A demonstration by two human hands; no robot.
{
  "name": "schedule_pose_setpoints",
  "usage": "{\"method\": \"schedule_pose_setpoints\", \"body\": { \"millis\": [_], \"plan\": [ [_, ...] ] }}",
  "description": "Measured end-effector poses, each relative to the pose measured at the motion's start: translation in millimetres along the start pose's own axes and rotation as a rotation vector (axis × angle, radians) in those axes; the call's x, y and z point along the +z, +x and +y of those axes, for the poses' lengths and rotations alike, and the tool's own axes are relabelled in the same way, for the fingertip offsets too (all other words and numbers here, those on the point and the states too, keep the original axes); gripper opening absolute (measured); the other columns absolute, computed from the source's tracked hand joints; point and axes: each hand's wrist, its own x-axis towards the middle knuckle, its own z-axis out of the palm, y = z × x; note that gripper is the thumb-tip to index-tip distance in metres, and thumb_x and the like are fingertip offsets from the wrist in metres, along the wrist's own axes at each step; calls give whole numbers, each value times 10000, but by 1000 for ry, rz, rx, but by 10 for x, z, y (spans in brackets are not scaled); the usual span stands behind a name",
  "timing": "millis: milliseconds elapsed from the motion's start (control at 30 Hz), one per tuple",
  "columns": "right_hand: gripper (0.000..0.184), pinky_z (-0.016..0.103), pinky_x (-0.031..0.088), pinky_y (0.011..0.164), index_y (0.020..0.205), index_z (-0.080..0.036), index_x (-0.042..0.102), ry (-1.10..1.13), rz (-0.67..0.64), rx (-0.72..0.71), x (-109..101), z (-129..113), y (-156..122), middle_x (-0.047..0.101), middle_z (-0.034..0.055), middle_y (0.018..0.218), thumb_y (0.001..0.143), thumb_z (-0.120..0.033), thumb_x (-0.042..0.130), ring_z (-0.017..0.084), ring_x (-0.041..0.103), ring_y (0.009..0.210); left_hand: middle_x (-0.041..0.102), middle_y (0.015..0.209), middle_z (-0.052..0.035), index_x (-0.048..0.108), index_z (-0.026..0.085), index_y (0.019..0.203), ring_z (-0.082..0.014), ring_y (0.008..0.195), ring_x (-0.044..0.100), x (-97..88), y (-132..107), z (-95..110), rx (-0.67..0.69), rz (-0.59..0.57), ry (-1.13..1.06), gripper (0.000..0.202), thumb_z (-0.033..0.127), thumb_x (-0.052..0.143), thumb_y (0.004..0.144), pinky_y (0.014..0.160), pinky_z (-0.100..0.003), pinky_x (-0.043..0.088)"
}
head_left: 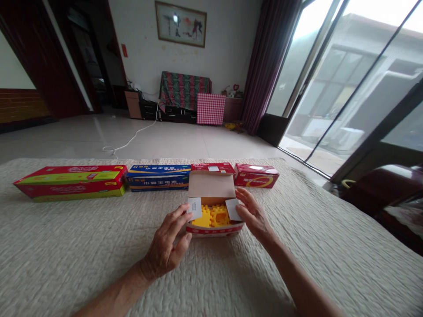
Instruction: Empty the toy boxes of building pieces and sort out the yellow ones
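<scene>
A small red-and-white cardboard box stands on the bed with its lid raised at the back. Yellow toothed plastic pieces lie inside it. My left hand is at the box's left side, fingertips on the white left flap and thumb apart from the fingers. On the other side, my right hand touches the right flap with its fingers stretched out. Both flaps tilt inward over the pieces. The right hand's fingertips are partly hidden behind the flap.
Behind the open box, a red-and-green box, a blue box, a red box and another red box stand in a row on the quilted cover. A white cable crosses the floor beyond.
</scene>
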Motion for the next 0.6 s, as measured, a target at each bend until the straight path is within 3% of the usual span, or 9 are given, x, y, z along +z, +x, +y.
{"method": "schedule_pose_setpoints", "body": {
  "millis": [233, 367, 467, 600],
  "plan": [
    [519, 434, 506, 940, 1320, -325, 478, 35, -10, -41, -21, 66, -13, 616, 61, 1285, 819, -350, 612, 237, 590, 1166, 463, 1435, -129, 478, 189, 1329, -268, 1324, 453, 13, 6, -4, -12, 15, -5, 431, 165, 471, 899, 1072, -444, 450],
    [373, 423, 537, 866, 1191, -302, 590, -33, -37, 9, -36, -28, -77, 648, 51, 1197, 820, -336, 603, 249, 628, 1054, 472, 1432, -115, 496, 219, 1321, -269, 1304, 478, 12, -7, -10, -39, 33, 14, 422, 190, 483, 900, 1052, -432, 473],
    [333, 447, 484, 964, 1157, -281, 615, -160, -51, -123, -47, -62, -131, 624, 61, 1219, 836, -369, 600, 277, 575, 1156, 470, 1433, -111, 507, 226, 1310, -263, 1292, 491, 12, -16, -13, -51, 33, 27, 409, 195, 487, 903, 1048, -417, 479],
    [550, 478, 389, 1073, 1313, -281, 501, -304, -111, -349, -15, -27, -215, 487, 93, 1393, 803, -426, 650, 316, 448, 1307, 465, 1437, -129, 474, 207, 1341, -264, 1307, 478, 15, -11, -10, -55, 20, 42, 436, 187, 481, 906, 1070, -419, 456]
  ]
}}
